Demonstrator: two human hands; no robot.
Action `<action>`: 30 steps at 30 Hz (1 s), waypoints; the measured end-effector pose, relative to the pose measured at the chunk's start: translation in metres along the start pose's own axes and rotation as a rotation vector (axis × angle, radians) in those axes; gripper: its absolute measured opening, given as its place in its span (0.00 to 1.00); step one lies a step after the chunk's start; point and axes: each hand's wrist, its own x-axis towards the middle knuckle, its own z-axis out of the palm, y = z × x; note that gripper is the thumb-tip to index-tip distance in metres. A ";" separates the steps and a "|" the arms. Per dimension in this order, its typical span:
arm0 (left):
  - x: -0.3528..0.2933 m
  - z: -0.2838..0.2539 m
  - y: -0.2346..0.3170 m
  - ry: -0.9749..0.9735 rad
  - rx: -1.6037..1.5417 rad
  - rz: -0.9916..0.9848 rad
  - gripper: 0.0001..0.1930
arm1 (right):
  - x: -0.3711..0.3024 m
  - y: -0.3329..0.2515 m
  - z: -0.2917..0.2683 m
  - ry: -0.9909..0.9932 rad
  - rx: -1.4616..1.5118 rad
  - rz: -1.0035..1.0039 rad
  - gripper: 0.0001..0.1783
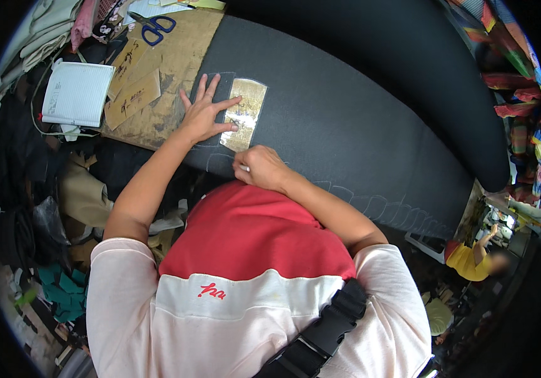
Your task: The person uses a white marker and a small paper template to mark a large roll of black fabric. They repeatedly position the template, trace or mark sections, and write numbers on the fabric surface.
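A tan cardboard template (253,104) with a shiny surface lies on a sheet of black material (346,132). My left hand (206,118) is spread flat, with thumb and index finger pressing on the template and the other fingers resting on the black sheet to its left. Close to the template's near end, my right hand (261,167) is closed around a slim white marking pen (244,168); its tip is hidden beneath the hand. Thin pale outlines run along the sheet's near edge and around my left hand.
A thick black roll (409,69) lies across the far side. Blue-handled scissors (157,29), brown card pieces (133,99) and an open notebook (78,94) sit at the left. Scraps pile below the table's left end. A person in yellow (467,259) is at the far right.
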 end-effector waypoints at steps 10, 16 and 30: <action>0.016 -0.021 0.020 -0.084 0.068 0.048 0.33 | -0.005 -0.005 -0.012 -0.105 -0.246 0.180 0.06; 0.042 -0.050 0.038 0.168 -0.464 0.071 0.19 | -0.022 0.014 -0.072 0.472 0.645 0.625 0.19; 0.001 0.005 0.057 -0.001 -0.048 0.330 0.42 | -0.033 0.071 -0.002 0.743 1.043 0.484 0.21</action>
